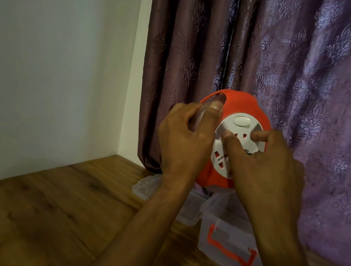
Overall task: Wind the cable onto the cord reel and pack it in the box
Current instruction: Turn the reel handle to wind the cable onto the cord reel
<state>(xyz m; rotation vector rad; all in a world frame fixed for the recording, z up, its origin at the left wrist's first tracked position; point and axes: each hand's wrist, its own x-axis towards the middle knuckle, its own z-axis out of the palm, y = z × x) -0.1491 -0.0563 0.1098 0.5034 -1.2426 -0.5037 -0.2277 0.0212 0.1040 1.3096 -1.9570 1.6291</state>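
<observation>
1. The cord reel (231, 139) is held up in the air in front of the purple curtain (288, 69), above the wooden table (49, 217). It is orange, with a white round face that has a white switch and several socket openings.
2. The left hand (182, 140) grips the left edge of the reel. Its fingers are curled around a transparent part at the rim, and the thumb lies along this part. I cannot tell what this transparent part is.
3. The right hand (263, 163) rests on the white face of the reel. Two fingertips press on the face, slightly apart from each other; the other fingers are curled under the hand, and I cannot tell what they touch.
4. The cable is not clearly visible; I cannot tell how much of it is on the reel.
5. The box (230, 239) stands on the table directly below the reel, near the curtain. It is transparent plastic with an orange handle on its side. It is open, and I see nothing inside it, but the arms hide a part of it.
6. The lid (148, 187), also transparent, lies on the table just beside the box, on its left, partly behind the left forearm.
</observation>
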